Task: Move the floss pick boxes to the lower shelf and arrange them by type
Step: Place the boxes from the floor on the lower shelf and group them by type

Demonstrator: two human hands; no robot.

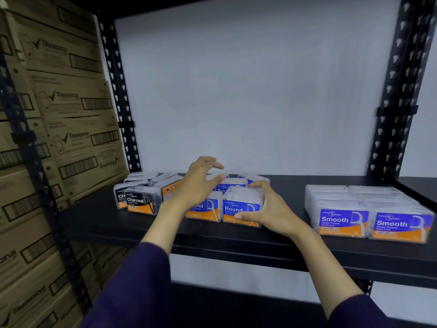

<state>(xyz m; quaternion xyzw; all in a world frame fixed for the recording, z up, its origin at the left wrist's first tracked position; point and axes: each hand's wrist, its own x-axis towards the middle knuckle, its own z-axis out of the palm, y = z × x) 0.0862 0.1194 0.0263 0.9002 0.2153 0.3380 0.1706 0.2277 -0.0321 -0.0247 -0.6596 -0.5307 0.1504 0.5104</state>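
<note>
Clear floss pick boxes stand on a black shelf (99, 223). At the left are black-labelled Charcoal boxes (142, 201), in the middle blue-and-orange Round boxes (205, 207), at the right a neat block of Smooth boxes (369, 209). My right hand (267, 209) grips the front right Round box (241, 207), thumb along its lower front and fingers over its top. Just above the other Round boxes hovers my left hand (201, 183), its fingers spread and loosely bent and nothing in it. It hides part of the box under it.
Stacked brown Rexona cartons (63, 129) fill the left side. Black perforated uprights (118, 91) frame the shelf at left and right (399, 91). A white wall (248, 79) is behind. A lower shelf edge (236, 301) shows below.
</note>
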